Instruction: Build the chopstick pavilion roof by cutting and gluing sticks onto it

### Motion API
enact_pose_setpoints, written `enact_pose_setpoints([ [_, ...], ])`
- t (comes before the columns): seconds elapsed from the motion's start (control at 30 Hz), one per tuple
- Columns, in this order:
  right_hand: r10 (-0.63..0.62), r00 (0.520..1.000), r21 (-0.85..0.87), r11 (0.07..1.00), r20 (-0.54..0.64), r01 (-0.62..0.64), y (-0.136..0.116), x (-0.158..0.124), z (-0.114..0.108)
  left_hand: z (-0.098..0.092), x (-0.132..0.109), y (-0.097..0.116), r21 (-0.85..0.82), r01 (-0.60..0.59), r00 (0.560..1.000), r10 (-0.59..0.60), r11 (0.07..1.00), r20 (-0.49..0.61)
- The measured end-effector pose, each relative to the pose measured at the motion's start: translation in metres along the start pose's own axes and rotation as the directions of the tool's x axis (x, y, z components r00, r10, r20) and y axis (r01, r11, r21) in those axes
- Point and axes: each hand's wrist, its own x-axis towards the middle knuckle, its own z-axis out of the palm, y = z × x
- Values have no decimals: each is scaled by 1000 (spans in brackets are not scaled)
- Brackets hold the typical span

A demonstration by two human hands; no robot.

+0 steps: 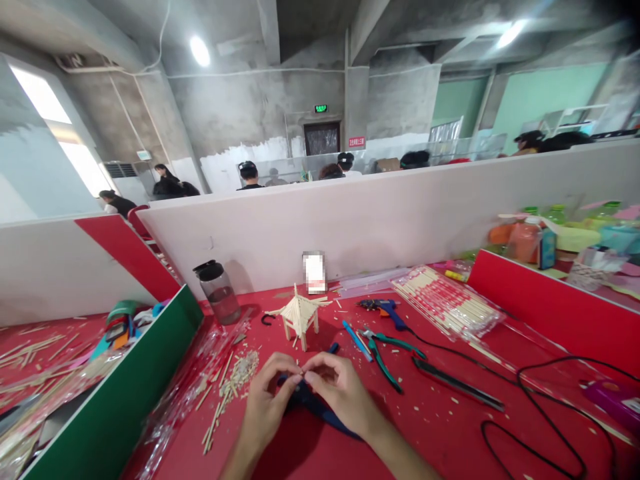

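My left hand (273,387) and my right hand (337,387) meet low in the middle, thumbs and forefingers pinched together. Whatever sits between the fingertips is too small to make out. Under and between the hands lies a dark blue, cloth-like strip (325,415); I cannot tell whether the fingers grip it. Just beyond them stands a small pavilion model (300,315) of pale wooden sticks, with a pointed roof and legs. To the right of the hands are a blue pen (357,340), green-handled pliers (384,363) and a black, long slim tool (457,385).
A blue glue gun (385,310) with a black cord lies behind the pliers. Packed sticks (447,303) are at the back right. Cut stick pieces (235,380) lie on the left, near a dark bottle (219,293). A green divider (125,380) and a red divider (555,300) flank the table.
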Motion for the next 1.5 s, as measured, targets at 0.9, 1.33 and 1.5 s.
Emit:
enact_pose_setpoints([
  [0.9, 53, 997, 146, 987, 63, -62, 7, -4, -9, 7, -5, 8, 109, -9, 1000, 11, 994, -19],
  [1.33, 36, 999, 185, 982, 20, -39, -12, 25, -19, -14, 40, 50, 366, -240, 940, 121, 899, 319],
  [1.5, 31, 988, 242, 970, -150, 6, -2, 48, -21, -29, 87, 41, 390, -236, 965, 165, 890, 206],
])
